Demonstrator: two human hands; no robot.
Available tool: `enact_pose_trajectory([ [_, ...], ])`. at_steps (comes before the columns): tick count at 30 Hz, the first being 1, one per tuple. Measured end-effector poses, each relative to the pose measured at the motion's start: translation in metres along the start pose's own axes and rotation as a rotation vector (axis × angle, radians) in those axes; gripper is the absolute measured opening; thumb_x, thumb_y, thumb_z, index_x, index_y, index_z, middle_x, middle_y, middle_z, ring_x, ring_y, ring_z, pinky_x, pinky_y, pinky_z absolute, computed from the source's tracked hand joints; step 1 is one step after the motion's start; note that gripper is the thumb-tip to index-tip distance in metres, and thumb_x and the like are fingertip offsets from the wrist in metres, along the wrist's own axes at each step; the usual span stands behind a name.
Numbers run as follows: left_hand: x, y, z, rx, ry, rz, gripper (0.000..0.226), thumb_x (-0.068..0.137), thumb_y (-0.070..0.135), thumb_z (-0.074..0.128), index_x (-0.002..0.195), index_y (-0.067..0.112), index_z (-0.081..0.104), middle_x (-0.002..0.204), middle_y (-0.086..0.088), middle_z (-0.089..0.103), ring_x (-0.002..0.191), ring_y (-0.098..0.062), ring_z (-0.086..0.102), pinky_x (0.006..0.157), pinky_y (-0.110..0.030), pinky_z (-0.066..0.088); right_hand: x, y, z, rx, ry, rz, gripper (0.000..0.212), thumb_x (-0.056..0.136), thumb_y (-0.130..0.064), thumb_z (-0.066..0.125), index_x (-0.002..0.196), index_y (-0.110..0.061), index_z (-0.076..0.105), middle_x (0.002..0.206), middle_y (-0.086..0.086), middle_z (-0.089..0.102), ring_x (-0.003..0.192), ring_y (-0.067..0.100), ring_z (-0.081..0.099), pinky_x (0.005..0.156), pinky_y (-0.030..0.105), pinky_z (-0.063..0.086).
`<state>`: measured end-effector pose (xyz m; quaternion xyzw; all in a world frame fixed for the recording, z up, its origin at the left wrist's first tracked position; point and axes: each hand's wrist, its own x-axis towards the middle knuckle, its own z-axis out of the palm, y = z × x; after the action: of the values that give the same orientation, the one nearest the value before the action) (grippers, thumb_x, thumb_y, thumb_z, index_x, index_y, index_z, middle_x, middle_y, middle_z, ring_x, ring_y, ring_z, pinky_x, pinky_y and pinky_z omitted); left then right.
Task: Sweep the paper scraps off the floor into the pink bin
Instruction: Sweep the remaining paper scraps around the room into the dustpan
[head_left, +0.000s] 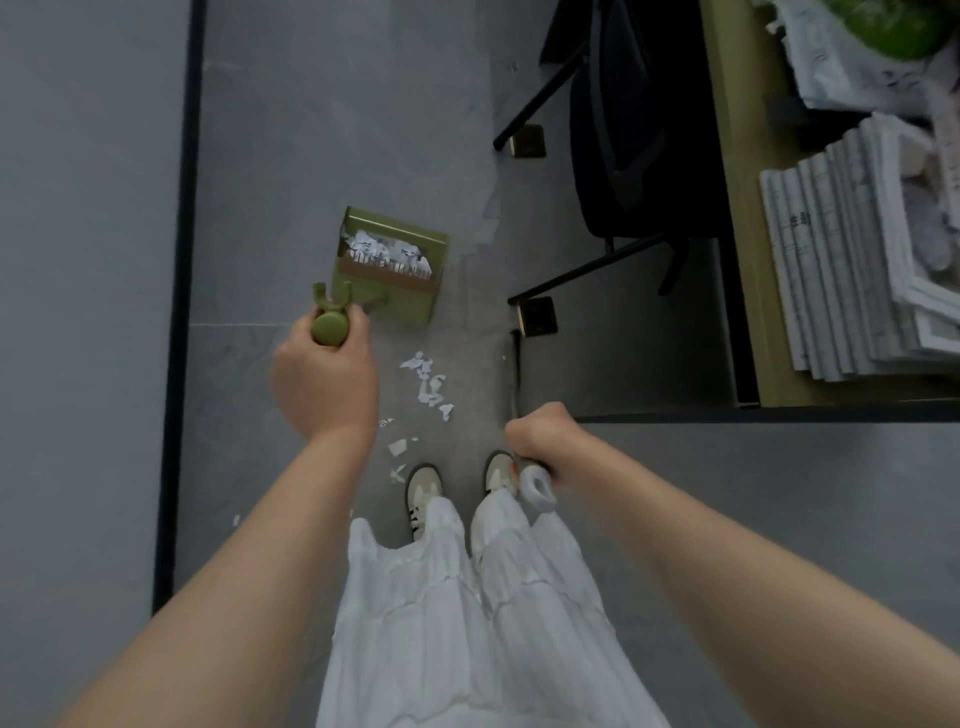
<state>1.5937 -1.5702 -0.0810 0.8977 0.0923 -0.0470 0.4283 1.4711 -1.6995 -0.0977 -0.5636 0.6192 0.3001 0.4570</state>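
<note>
My left hand (324, 371) is shut on the top of the green dustpan's long handle (331, 326). The green dustpan (395, 270) stands on the grey floor ahead, with white paper scraps (387, 252) piled inside it. More white paper scraps (430, 382) lie loose on the floor between the dustpan and my shoes, and a few smaller bits (397, 447) lie near my left shoe. My right hand (543, 434) is shut on a broom handle (537, 486) with a grey end; its shaft (516, 364) runs down toward the floor. The pink bin is not in view.
A wooden desk (737, 218) with stacked papers (852, 260) stands at right. A black chair (623, 156) with thin black legs sits under it, close to the dustpan. A dark skirting strip (179, 312) and grey wall bound the floor at left. My shoes (457, 486) stand below the scraps.
</note>
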Motion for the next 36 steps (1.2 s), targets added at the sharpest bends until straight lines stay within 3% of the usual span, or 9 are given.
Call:
enact_pose_trajectory([
  [2, -0.001, -0.005, -0.009, -0.008, 0.022, -0.008, 0.03, 0.084, 0.044, 0.06, 0.076, 0.015, 0.063, 0.068, -0.003, 0.059, 0.064, -0.023, 0.053, 0.056, -0.03, 0.038, -0.012, 0.0, 0.007, -0.025, -0.029, -0.001, 0.004, 0.085, -0.006, 0.053, 0.087, -0.002, 0.051, 0.075, 0.01, 0.054, 0.059, 0.021, 0.057, 0.044, 0.023, 0.04],
  [5, -0.005, -0.013, -0.023, -0.011, 0.04, -0.035, 0.03, 0.085, 0.044, 0.06, 0.078, 0.014, 0.064, 0.07, -0.002, 0.06, 0.066, -0.022, 0.055, 0.058, -0.03, 0.04, -0.028, -0.003, 0.009, -0.062, -0.065, -0.017, 0.009, 0.088, -0.009, 0.055, 0.084, -0.003, 0.049, 0.069, 0.009, 0.052, 0.054, 0.019, 0.051, 0.042, 0.023, 0.036],
  [12, -0.021, -0.024, -0.054, -0.004, 0.137, -0.113, 0.027, 0.087, 0.039, 0.06, 0.075, 0.014, 0.059, 0.068, -0.003, 0.057, 0.063, -0.021, 0.051, 0.057, -0.027, 0.034, -0.041, -0.02, -0.018, -0.246, -0.037, -0.137, 0.01, 0.084, -0.01, 0.057, 0.085, 0.0, 0.056, 0.071, 0.017, 0.062, 0.068, 0.03, 0.064, 0.065, 0.037, 0.053],
  [17, -0.044, -0.033, -0.065, -0.019, 0.229, -0.215, 0.03, 0.087, 0.04, 0.059, 0.078, 0.011, 0.062, 0.071, -0.004, 0.059, 0.065, -0.021, 0.052, 0.058, -0.027, 0.034, -0.033, -0.027, -0.027, -0.347, 0.04, -0.231, 0.009, 0.087, -0.012, 0.053, 0.083, -0.004, 0.05, 0.07, 0.014, 0.056, 0.052, 0.025, 0.056, 0.049, 0.029, 0.048],
  [21, -0.071, -0.04, -0.067, -0.025, 0.312, -0.268, 0.032, 0.087, 0.038, 0.059, 0.077, 0.008, 0.062, 0.071, -0.006, 0.06, 0.066, -0.022, 0.053, 0.058, -0.027, 0.033, -0.01, -0.021, -0.04, -0.446, 0.028, -0.272, 0.016, 0.091, -0.014, 0.05, 0.08, -0.003, 0.05, 0.08, 0.017, 0.061, 0.072, 0.031, 0.064, 0.065, 0.038, 0.052],
  [24, -0.095, -0.048, -0.068, -0.025, 0.371, -0.309, 0.033, 0.088, 0.038, 0.059, 0.076, 0.008, 0.062, 0.069, -0.006, 0.06, 0.064, -0.022, 0.054, 0.055, -0.028, 0.035, 0.008, -0.012, -0.052, -0.537, 0.04, -0.303, 0.019, 0.088, -0.017, 0.053, 0.095, 0.0, 0.053, 0.098, 0.022, 0.065, 0.09, 0.035, 0.067, 0.072, 0.041, 0.054],
  [27, -0.115, -0.059, -0.07, -0.027, 0.441, -0.342, 0.033, 0.088, 0.037, 0.059, 0.071, 0.009, 0.056, 0.066, -0.006, 0.057, 0.062, -0.022, 0.051, 0.049, -0.027, 0.029, 0.024, 0.002, -0.054, -0.607, 0.029, -0.321, 0.027, 0.084, -0.019, 0.059, 0.103, 0.001, 0.055, 0.104, 0.025, 0.064, 0.095, 0.039, 0.067, 0.081, 0.047, 0.056],
  [33, -0.161, -0.085, -0.082, -0.042, 0.568, -0.448, 0.032, 0.085, 0.04, 0.058, 0.07, 0.012, 0.057, 0.068, -0.007, 0.062, 0.064, -0.024, 0.055, 0.057, -0.028, 0.035, 0.023, 0.033, -0.031, -0.759, -0.057, -0.365, 0.014, 0.084, -0.007, 0.061, 0.074, -0.008, 0.051, 0.081, 0.013, 0.061, 0.068, 0.025, 0.061, 0.07, 0.034, 0.057],
  [36, -0.185, -0.099, -0.091, -0.077, 0.616, -0.498, 0.032, 0.084, 0.04, 0.059, 0.069, 0.011, 0.056, 0.067, -0.008, 0.06, 0.063, -0.026, 0.054, 0.057, -0.031, 0.039, 0.012, 0.051, -0.011, -0.872, -0.075, -0.393, 0.008, 0.08, -0.009, 0.061, 0.078, -0.005, 0.054, 0.075, 0.014, 0.063, 0.077, 0.03, 0.066, 0.066, 0.035, 0.054],
])
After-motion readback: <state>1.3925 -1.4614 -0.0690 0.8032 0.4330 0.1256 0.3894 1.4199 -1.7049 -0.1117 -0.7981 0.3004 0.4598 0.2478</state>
